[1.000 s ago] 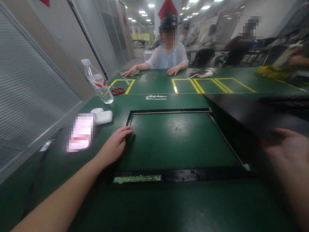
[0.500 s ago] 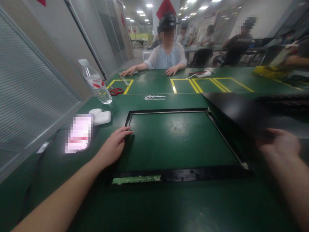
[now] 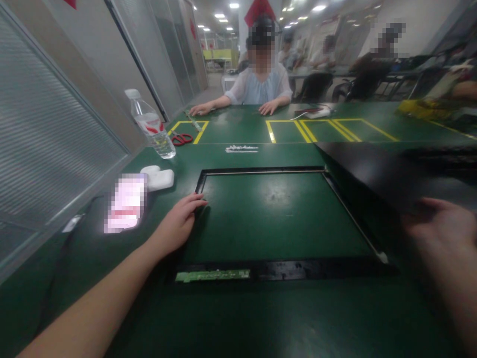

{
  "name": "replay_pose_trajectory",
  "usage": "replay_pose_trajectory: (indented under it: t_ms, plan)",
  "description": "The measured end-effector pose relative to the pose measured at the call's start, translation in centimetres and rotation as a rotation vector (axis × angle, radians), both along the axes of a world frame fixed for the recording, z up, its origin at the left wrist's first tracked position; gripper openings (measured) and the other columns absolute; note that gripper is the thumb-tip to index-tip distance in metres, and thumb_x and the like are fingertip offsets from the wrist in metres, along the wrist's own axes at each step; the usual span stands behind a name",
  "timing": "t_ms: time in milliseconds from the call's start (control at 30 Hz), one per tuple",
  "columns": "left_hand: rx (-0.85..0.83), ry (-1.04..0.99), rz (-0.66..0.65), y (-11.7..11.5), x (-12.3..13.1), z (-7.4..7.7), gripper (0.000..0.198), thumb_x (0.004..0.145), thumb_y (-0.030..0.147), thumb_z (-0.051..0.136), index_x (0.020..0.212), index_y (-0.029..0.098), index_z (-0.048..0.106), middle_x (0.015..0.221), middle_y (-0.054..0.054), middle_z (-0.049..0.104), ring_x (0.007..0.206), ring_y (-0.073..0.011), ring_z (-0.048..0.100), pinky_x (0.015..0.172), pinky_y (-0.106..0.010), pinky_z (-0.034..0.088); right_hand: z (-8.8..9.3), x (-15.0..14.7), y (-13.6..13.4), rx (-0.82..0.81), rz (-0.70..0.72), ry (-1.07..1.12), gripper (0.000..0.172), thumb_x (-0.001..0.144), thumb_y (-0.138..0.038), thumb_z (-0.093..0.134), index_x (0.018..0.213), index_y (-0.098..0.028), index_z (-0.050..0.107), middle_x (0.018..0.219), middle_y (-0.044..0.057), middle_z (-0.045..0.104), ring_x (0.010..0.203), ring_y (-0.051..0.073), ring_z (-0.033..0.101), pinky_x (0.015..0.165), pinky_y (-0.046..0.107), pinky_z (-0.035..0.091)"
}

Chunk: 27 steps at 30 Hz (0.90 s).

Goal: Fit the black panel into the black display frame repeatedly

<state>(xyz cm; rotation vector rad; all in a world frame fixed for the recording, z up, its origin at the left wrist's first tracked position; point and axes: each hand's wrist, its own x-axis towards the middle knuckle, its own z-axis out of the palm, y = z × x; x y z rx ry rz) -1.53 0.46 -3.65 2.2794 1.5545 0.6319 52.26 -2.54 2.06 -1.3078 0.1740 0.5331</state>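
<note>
A thin black rectangular frame [image 3: 261, 170] lies flat on the green table [image 3: 238, 318], with a green circuit strip [image 3: 212, 275] along its near edge. My left hand [image 3: 179, 223] rests on the frame's left side, fingers stretched out flat. My right hand [image 3: 441, 226] is at the right, under the near edge of a large black panel [image 3: 380, 171] that is tilted up over the frame's right side. Its thumb lies against the panel; the fingers are blurred.
A lit phone [image 3: 126, 203] and a white case [image 3: 160, 179] lie left of the frame. A water bottle [image 3: 151, 125], red scissors [image 3: 181, 139] and a small row of parts [image 3: 241, 148] sit further back. A person [image 3: 261, 84] sits opposite with both hands on the table.
My right hand has shifted slightly along the panel's near edge, which stays raised. My left hand has not moved on the frame.
</note>
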Motion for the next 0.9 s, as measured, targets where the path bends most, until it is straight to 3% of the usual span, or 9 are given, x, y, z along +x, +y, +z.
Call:
replay_pose_trajectory:
  t_ms: [300,467,633,700,767,833,900]
  plan:
    - [-0.017,-0.004,0.006,-0.3,0.4,0.7,0.047,0.096,0.019,0.041,0.131,0.013,0.072,0.156,-0.019,0.062,0.151,-0.0352,0.052,0.127,-0.062,0.036,0.7,-0.9,-0.2,0.018,0.039,-0.044,0.028,0.082,0.006,0.045,0.071,-0.018,0.053,0.105,0.009,0.069,0.078,0.012,0.066,0.052,0.018,0.055]
    - [0.049,-0.071,0.015,-0.8,1.0,1.4,0.044,0.098,0.026,0.044,0.132,0.016,0.070,0.149,-0.018,0.066,0.143,-0.0352,0.059,0.124,-0.062,0.040,1.0,-1.0,-0.4,0.041,0.080,-0.080,0.027,0.082,0.006,0.048,0.071,-0.017,0.058,0.094,0.005,0.065,0.073,0.011,0.064,0.045,0.019,0.050]
    - [0.057,-0.209,0.103,-1.1,1.3,1.8,0.044,0.098,0.038,0.053,0.135,0.020,0.068,0.147,-0.015,0.068,0.141,-0.0355,0.060,0.125,-0.057,0.040,1.8,-1.5,-1.2,-0.040,0.141,-0.134,0.023,0.074,0.003,0.054,0.068,-0.019,0.058,0.095,0.005,0.068,0.074,0.011,0.063,0.047,0.020,0.050]
    - [0.023,-0.293,0.144,-1.2,1.3,1.9,0.045,0.097,0.041,0.057,0.135,0.021,0.068,0.147,-0.015,0.068,0.141,-0.0357,0.060,0.125,-0.056,0.039,2.1,-2.0,-1.6,-0.082,0.201,-0.233,0.022,0.071,-0.001,0.057,0.071,-0.023,0.060,0.099,0.006,0.073,0.083,0.016,0.067,0.056,0.028,0.059]
    - [-0.021,-0.416,0.172,-1.4,1.5,2.0,0.045,0.094,0.042,0.062,0.133,0.021,0.069,0.146,-0.014,0.069,0.141,-0.0354,0.060,0.126,-0.055,0.039,2.3,-2.4,-2.0,-0.128,0.280,-0.343,0.021,0.068,-0.008,0.061,0.074,-0.027,0.061,0.103,0.006,0.076,0.099,0.025,0.072,0.071,0.046,0.067]
    - [-0.069,-0.566,0.187,-1.4,1.8,2.1,0.045,0.090,0.041,0.069,0.131,0.022,0.069,0.145,-0.014,0.070,0.141,-0.0349,0.061,0.126,-0.054,0.039,2.2,-2.6,-2.4,-0.177,0.307,-0.394,0.021,0.063,-0.014,0.066,0.075,-0.030,0.059,0.104,0.007,0.078,0.110,0.034,0.072,0.081,0.062,0.067]
    - [-0.113,-0.733,0.205,-1.4,2.1,2.3,0.045,0.087,0.038,0.074,0.129,0.022,0.069,0.143,-0.014,0.072,0.139,-0.0343,0.063,0.124,-0.053,0.042,1.8,-2.5,-2.7,-0.200,0.335,-0.373,0.023,0.061,-0.019,0.070,0.076,-0.031,0.058,0.106,0.006,0.079,0.112,0.038,0.072,0.082,0.068,0.066]
